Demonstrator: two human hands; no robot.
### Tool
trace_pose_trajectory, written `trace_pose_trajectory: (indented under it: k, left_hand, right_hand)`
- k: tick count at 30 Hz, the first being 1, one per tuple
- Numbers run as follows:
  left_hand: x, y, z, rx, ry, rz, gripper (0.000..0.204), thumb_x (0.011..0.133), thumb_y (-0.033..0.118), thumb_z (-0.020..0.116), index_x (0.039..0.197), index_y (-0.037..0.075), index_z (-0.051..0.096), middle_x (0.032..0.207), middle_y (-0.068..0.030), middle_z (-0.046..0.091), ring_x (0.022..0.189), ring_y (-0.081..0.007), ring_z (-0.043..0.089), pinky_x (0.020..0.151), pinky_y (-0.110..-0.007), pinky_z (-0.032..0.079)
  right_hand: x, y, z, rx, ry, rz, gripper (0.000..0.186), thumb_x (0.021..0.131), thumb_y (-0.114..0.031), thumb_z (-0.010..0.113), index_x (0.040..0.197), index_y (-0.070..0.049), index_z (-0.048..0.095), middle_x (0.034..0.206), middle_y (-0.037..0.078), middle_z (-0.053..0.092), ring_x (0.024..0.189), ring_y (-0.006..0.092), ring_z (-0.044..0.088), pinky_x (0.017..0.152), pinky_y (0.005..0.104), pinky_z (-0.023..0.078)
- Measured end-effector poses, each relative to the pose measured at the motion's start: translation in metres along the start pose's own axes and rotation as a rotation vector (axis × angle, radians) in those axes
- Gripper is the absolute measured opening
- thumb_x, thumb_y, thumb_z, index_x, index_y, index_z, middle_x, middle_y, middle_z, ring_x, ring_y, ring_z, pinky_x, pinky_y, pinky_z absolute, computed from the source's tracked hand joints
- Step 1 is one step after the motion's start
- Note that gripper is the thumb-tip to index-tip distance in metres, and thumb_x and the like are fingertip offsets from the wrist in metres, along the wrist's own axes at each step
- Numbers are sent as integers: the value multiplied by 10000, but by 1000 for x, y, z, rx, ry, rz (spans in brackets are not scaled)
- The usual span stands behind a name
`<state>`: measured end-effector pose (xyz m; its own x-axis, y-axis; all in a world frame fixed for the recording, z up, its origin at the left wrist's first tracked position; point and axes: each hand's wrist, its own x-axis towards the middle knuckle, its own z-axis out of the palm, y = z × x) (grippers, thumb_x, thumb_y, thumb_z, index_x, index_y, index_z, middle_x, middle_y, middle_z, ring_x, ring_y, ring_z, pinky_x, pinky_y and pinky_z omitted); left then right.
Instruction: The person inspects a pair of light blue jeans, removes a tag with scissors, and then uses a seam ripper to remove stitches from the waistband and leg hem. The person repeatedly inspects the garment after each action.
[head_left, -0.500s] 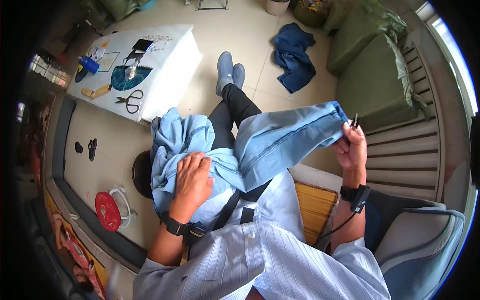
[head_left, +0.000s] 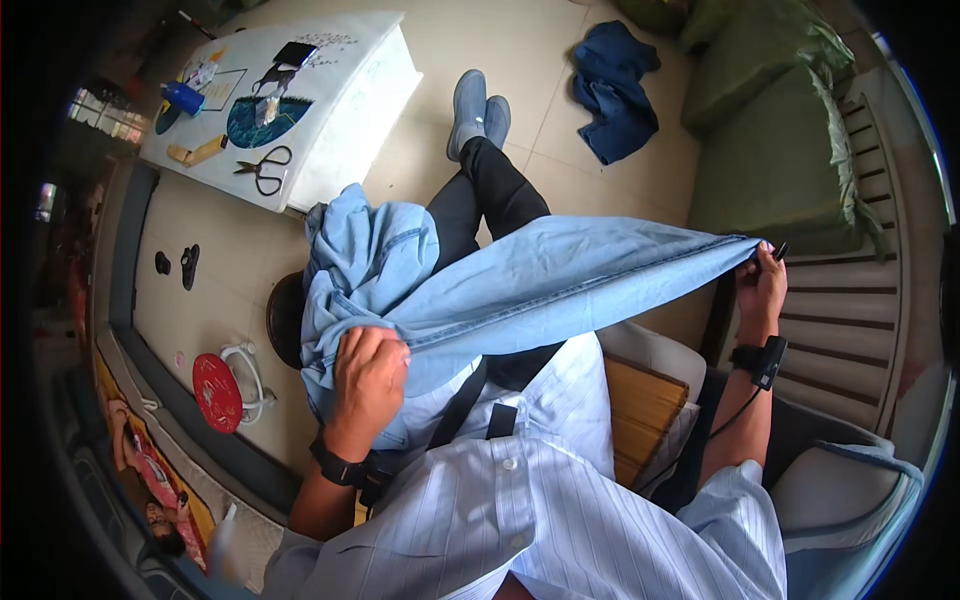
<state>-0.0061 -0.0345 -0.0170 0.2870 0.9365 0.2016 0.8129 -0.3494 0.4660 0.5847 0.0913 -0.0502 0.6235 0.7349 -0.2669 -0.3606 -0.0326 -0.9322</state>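
A pair of light blue jeans [head_left: 520, 275] lies across my lap, bunched up on the left. One leg is pulled out taut to the right, with a dark seam running along it. My left hand [head_left: 370, 375] is closed on the cloth near the bunched part. Far to the right, my right hand [head_left: 763, 285] pinches the hem end of the leg. A thin black tool [head_left: 782, 251] sticks out of the fingers of that hand; its kind is too small to tell.
On the white table [head_left: 375, 100] at the far left lie black-handled scissors [head_left: 264, 170], a blue bottle [head_left: 183, 98] and a tan piece [head_left: 198, 151]. Dark blue denim [head_left: 615, 90] is heaped on the floor. A slatted bench [head_left: 850, 300] with green cushions stands right; a red-topped stool [head_left: 217, 392] stands left.
My right hand has moved right and drawn the trouser leg out straighter and tighter. My left hand has shifted slightly left and its fingers have curled into the cloth.
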Motion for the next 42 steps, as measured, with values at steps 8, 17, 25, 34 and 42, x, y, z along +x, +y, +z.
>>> trace_pose_trajectory:
  k: [8,17,25,34,42]
  left_hand:
    - [-3,27,10,-61,-94,81,49,846,37,675,881,55,645,947,-79,640,907,-293,616,817,-433,485]
    - [0,30,-15,-448,-59,-59,225,834,-57,687,1052,-5,680,1087,-140,698,997,-345,680,881,-432,554]
    - [-35,-14,-35,-301,311,-465,306,869,-19,729,1168,-18,662,1270,-161,636,1156,-292,625,1038,-377,482]
    - [-63,-36,-42,-610,337,-620,312,905,8,688,1214,-23,660,1287,-120,632,1220,-222,600,1073,-339,451]
    - [-84,-45,-52,-421,294,-582,488,790,-28,743,1267,6,642,1363,-126,593,1260,-260,578,1114,-367,430]
  right_hand:
    - [42,56,-70,-36,143,119,69,1002,-94,682,1006,-152,645,850,-50,634,698,91,593,582,244,528]
    - [60,91,-134,-68,162,81,29,998,-98,658,997,-112,633,862,1,612,754,121,593,648,272,533]
    - [14,84,-64,-405,83,-28,67,967,-77,691,997,-130,662,754,-68,557,527,36,406,451,228,313]
    - [-190,90,122,-793,-1047,76,270,857,-13,787,1121,-33,731,997,10,706,843,125,634,753,294,522]
    - [-224,103,149,-902,-1198,-44,245,813,52,767,1041,4,691,984,80,697,909,209,670,822,316,522]
